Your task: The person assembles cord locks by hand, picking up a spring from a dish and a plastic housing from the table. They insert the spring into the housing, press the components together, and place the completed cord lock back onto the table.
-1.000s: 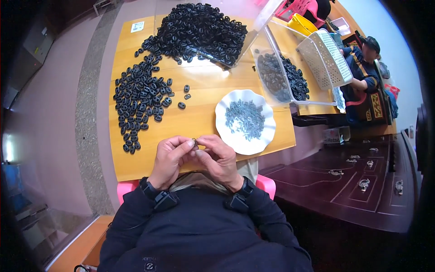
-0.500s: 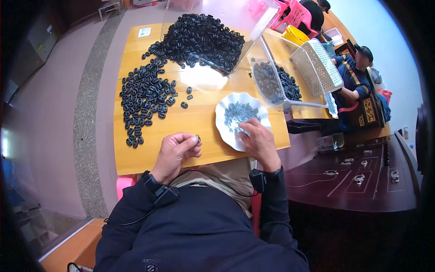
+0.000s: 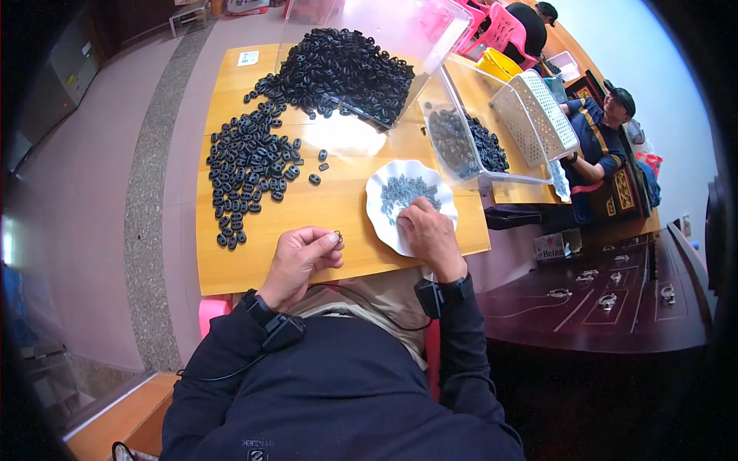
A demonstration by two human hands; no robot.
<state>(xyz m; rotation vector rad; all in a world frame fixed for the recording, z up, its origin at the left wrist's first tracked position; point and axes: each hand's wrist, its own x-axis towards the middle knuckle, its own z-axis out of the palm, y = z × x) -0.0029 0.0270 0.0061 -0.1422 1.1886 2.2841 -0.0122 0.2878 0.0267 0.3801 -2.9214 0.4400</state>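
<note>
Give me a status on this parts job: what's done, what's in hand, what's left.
Done: hard to tell; no separate finished pile is identifiable. In hand: the left hand pinches one small black piece at its fingertips, while the right hand reaches into the white scalloped dish of small grey parts. Left: most of it, judging by the black pieces spread on the table and the large heap behind.

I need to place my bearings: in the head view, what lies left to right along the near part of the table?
Spread of black oval pieces → left hand pinching a small ring → white scalloped plate → right hand on the plate.
</note>
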